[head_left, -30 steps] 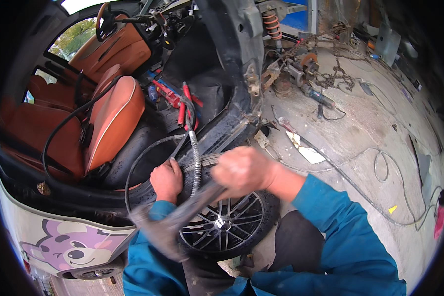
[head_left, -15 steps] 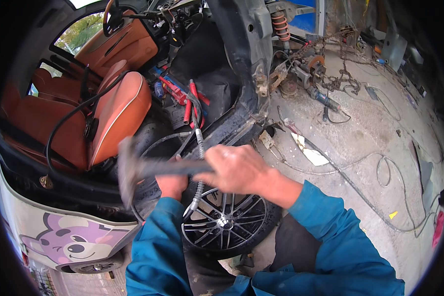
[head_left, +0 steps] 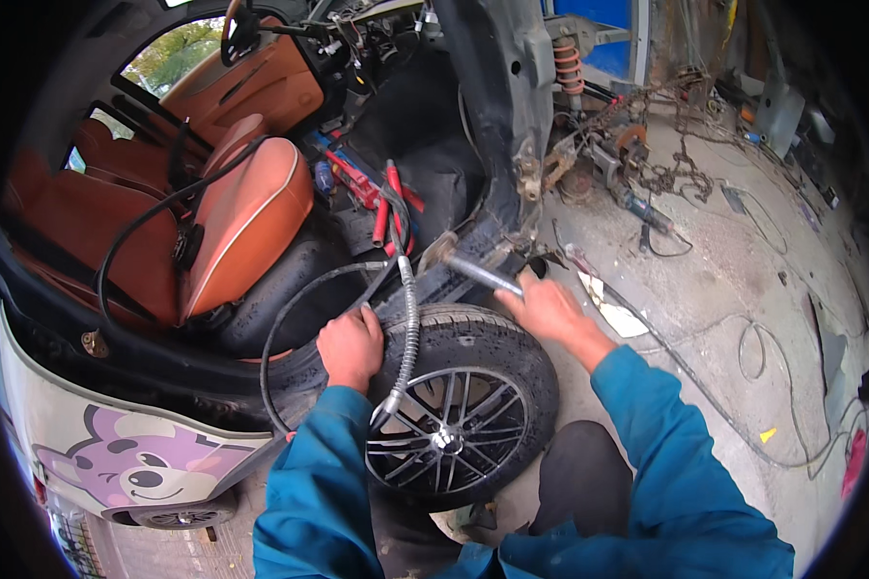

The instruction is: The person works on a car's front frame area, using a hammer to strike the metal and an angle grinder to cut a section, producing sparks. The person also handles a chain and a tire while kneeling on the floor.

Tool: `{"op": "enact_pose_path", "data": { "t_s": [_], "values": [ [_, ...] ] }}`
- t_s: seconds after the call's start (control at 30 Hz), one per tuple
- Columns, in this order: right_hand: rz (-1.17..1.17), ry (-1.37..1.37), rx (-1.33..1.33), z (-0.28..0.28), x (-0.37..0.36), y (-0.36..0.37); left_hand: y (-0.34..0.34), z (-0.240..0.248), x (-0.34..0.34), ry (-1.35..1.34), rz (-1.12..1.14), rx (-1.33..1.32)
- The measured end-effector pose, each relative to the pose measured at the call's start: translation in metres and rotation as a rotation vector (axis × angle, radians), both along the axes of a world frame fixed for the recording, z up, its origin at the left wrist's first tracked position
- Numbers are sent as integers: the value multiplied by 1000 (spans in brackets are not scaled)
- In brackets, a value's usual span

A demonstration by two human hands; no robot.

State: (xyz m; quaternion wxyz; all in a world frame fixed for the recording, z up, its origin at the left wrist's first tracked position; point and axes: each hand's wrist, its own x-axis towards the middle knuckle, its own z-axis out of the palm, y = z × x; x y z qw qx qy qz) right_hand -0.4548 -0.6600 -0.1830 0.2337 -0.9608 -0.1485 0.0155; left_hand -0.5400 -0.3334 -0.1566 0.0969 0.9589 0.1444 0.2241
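My right hand (head_left: 548, 307) is wrapped round the handle of a hammer (head_left: 483, 275). The hammer's head is over the car's black door sill (head_left: 444, 287), close to the foot of the door pillar. My left hand (head_left: 350, 345) is closed in a fist at the sill, left of the tyre. From it a thin dark bar (head_left: 380, 283) slants up towards a grey hose; its lower end is hidden by the fist. The spring-sleeved hose (head_left: 409, 323) hangs beside my left hand and over a loose wheel (head_left: 444, 439) that leans against the sill in front of me.
Red and blue tools (head_left: 357, 183) lie on the car floor beside an orange seat (head_left: 251, 232). Right of the pillar are a coil spring (head_left: 568, 66), exposed axle parts, rusty chain (head_left: 681, 169) and an angle grinder (head_left: 649, 212). A cable (head_left: 690, 362) winds across the concrete.
The hammer has swung from above my left forearm, on the left, over to the right near the pillar foot. My left hand stays at the sill, now uncovered.
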Motion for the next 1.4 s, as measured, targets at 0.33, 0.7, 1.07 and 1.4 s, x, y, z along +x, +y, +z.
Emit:
{"op": "enact_pose_path", "data": {
  "t_s": [0.33, 0.7, 1.07, 1.4],
  "values": [
    [640, -780, 64, 17, -16, -27, 6, -2, 3, 87, -9, -16],
    [-29, -140, 27, -11, 14, -59, 0, 3, 1, 53, -7, 17],
    [-83, -70, -112, -14, 46, -44, 0, 2, 0, 39, -23, 29],
    [255, -506, 117, -37, 4, -63, -1, 2, 3, 75, -1, 21]
  ]
}}
